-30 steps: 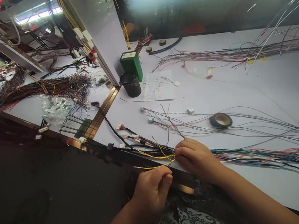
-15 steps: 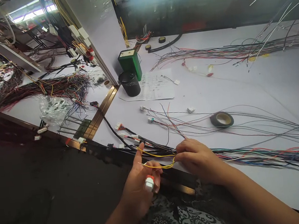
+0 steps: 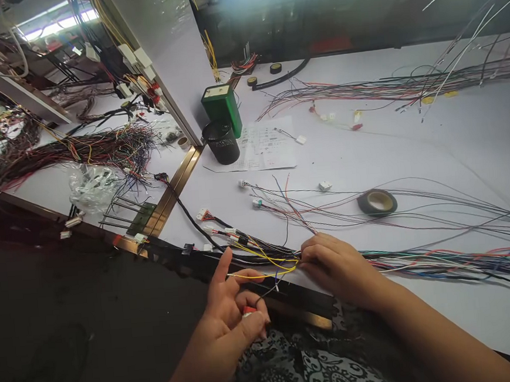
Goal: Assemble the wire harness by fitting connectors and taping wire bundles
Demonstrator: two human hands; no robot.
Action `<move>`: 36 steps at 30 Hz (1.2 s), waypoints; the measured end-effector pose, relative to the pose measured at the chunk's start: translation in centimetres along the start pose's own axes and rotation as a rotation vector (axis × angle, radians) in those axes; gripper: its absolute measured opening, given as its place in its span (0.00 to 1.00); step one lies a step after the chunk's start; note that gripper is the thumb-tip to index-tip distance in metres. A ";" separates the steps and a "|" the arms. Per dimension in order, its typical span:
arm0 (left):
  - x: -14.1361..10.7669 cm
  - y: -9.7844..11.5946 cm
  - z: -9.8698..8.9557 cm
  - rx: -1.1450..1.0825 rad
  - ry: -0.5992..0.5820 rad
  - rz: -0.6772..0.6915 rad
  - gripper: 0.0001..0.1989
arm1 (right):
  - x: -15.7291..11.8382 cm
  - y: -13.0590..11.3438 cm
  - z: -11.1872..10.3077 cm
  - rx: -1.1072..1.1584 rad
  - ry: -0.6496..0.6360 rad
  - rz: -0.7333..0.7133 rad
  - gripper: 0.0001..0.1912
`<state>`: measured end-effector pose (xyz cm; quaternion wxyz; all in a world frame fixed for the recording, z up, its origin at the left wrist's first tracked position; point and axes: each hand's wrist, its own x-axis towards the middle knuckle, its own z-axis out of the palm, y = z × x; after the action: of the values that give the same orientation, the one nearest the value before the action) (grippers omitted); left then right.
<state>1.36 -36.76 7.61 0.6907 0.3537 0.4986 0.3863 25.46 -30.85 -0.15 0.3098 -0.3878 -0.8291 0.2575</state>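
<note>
My left hand [image 3: 229,316], palm up in front of the table edge, holds a small red and white connector [image 3: 248,312] between thumb and curled fingers, its index finger raised. Yellow wires [image 3: 261,274] run from beside my right hand toward the left fingers. A dark wire and a blue wire [image 3: 277,273] hang near the left fingertips. My right hand [image 3: 334,264] is closed round the wire bundle [image 3: 419,260] at the table's front edge. Left of it, taped branches end in white connectors [image 3: 204,215].
A black tape roll [image 3: 377,203] lies on loose wires behind my right hand. Farther back stand a black mesh cup [image 3: 221,143] and a green box [image 3: 224,105] by a printed sheet [image 3: 273,148]. A metal strip [image 3: 171,192] crosses the table at left.
My left hand has shifted slightly left and turned, its thumb now over the connector. Blue and dark wires now show below the yellow ones. My right hand has hardly moved.
</note>
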 end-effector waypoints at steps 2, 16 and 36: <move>0.0 -0.2 -0.2 0.149 0.055 0.095 0.36 | 0.0 0.0 -0.1 -0.008 -0.012 -0.027 0.05; 2.7 1.9 -1.8 0.985 0.051 0.703 0.30 | -0.3 0.2 0.0 0.010 0.009 -0.047 0.10; 9.6 4.4 -2.9 0.237 0.066 0.242 0.19 | -0.5 -0.2 0.2 -0.020 0.007 -0.026 0.09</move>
<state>-0.27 -25.98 6.79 0.5760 0.4772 0.5167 0.4165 25.48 -31.39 -0.27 0.3122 -0.3808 -0.8355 0.2438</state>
